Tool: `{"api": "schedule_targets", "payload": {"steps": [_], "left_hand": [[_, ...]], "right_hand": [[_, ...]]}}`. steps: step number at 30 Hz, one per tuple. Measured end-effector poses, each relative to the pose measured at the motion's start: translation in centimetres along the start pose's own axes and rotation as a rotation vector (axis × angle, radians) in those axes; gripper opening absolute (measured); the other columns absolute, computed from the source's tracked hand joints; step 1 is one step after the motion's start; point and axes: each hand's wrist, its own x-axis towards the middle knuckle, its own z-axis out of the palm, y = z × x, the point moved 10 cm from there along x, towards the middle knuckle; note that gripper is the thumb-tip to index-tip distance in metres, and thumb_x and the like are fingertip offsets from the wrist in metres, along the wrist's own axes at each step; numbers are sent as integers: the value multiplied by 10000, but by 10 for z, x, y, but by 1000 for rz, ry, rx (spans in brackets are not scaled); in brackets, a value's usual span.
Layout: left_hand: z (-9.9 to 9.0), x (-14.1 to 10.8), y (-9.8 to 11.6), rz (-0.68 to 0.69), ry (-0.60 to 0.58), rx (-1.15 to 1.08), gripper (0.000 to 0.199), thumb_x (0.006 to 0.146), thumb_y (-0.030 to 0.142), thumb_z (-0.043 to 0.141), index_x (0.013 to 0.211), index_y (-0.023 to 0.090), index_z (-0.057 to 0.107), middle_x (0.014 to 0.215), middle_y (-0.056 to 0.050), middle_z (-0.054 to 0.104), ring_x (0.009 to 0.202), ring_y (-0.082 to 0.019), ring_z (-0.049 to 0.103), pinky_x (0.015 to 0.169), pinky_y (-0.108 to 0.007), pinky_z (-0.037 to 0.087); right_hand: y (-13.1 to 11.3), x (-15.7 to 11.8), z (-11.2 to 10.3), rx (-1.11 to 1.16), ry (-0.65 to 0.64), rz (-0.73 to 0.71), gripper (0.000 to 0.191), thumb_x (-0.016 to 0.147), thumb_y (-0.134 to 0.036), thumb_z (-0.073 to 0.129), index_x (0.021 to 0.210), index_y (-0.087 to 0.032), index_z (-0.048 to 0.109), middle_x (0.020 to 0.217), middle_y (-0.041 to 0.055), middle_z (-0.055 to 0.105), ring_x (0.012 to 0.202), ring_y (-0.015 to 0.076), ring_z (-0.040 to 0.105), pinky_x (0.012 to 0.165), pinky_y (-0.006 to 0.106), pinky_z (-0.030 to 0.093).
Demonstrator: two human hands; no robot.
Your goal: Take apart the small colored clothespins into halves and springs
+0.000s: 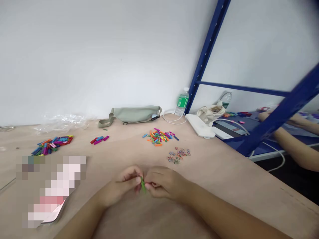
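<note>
My left hand (127, 184) and my right hand (161, 182) meet just above the light wooden tabletop (219, 186). Their fingertips pinch a small green wooden piece (143, 185), probably a peg, which is partly hidden by my fingers. Beyond my hands lie a mixed pile of coloured wooden pieces (159, 137) and a small heap of tiny coloured clips or springs (178, 155). Further left are a small cluster of pieces (99, 139) and a larger pile (53, 145).
A pixelated patch (51, 191) covers something flat at the near left. A khaki waist bag (132, 114), crumpled clear plastic (62, 122), water bottles (182, 101) and a white power bank (200, 125) line the back. Blue shelving (271, 113) stands at right, with another person's arm (294, 149) beyond it.
</note>
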Motion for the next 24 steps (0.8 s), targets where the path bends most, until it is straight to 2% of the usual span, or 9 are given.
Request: {"api": "schedule_targets", "payload": {"steps": [4,9,16,24], "left_hand": [[-9,0,8,57,83,188,139,784,300,487,825,177,538,675,12,496,646,-105,452,643,-233,358],[-11,0,11,88,117,200,137,775,281,505,847,175,555,702,-7,549,676,-113,504,662,-242,390],[-14,2,12,103,133,220,131,728,254,572,813,165,614,790,-51,640,757,-151,573,700,-265,429],[-21,3,16,139,203,385,168,709,286,586,783,154,658,819,-79,652,755,-168,585,663,-265,451]], "right_hand": [[17,-1,-1,86,28,130,114,783,-204,454,729,-162,545,625,1,561,554,83,494,546,175,400],[28,-2,3,206,35,245,112,751,-185,481,678,-166,563,602,-15,581,546,74,517,546,158,405],[27,-5,2,81,147,174,62,665,-179,523,606,-169,509,521,-36,519,460,64,445,469,162,361],[21,-6,1,-56,149,134,98,687,-176,500,595,-177,464,522,-31,491,476,74,440,479,176,352]]}}
